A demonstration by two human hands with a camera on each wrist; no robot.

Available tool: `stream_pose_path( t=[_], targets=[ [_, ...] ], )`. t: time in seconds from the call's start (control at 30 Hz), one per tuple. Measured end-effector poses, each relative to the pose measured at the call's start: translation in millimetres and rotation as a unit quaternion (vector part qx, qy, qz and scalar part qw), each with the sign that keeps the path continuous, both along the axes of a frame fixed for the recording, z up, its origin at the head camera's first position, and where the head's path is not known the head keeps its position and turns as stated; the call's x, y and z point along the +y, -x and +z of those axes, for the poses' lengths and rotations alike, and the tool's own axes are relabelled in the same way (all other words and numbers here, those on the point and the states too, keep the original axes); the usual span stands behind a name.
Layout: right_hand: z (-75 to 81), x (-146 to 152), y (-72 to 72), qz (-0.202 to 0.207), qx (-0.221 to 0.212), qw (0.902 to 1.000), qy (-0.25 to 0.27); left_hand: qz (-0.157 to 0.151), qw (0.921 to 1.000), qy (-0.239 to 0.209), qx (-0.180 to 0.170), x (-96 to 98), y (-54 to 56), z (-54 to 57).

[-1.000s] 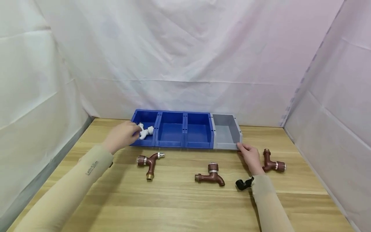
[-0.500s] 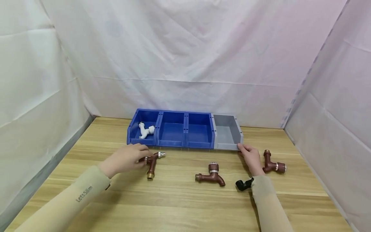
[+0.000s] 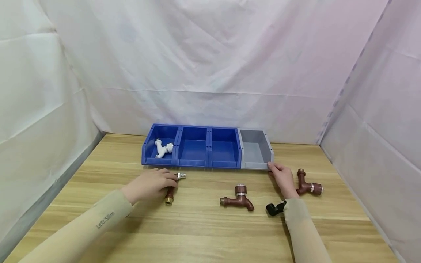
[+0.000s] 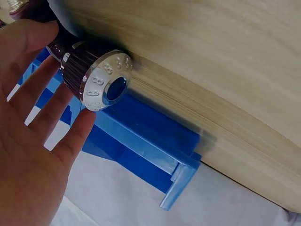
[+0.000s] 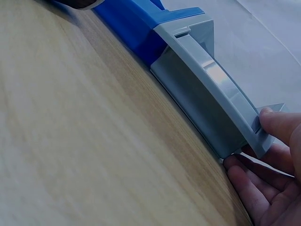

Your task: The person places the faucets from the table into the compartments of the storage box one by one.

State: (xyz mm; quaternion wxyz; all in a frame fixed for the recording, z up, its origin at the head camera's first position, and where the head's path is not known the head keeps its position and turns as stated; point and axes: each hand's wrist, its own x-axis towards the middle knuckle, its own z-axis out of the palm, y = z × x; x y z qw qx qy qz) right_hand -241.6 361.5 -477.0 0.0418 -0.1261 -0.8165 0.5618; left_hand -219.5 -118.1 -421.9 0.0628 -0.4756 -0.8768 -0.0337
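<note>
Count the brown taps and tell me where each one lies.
3: one brown tap partly covered by the left hand, a second tap between the hands, and a third tap right of the right hand. The left sleeve may hide others.

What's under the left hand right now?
A brown faucet. In the head view, its silver tip and brass end show; the left hand covers its middle and knob. The left wrist view shows the knob, but the thumb hides part of the rest.

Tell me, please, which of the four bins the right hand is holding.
The grey bin at the row's right end: the right hand grips its front corner; the other three bins are blue.
</note>
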Motion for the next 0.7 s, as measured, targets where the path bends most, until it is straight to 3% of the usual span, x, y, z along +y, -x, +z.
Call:
stream_pose_path(
  t=[0.37, 0.7],
  targets=[
    [2.5, -0.9, -1.4, -0.002, -0.002, 1.0000, 0.001, -0.039, 0.9980, 0.035, 0.034, 6.2, 6.6, -2.5],
    [3.6, -0.2, -1.5, 0.002, 0.002, 1.0000, 0.007, -0.053, 0.9872, 0.088, 0.121, 11.4, 10.7, 0.8]
  ],
)
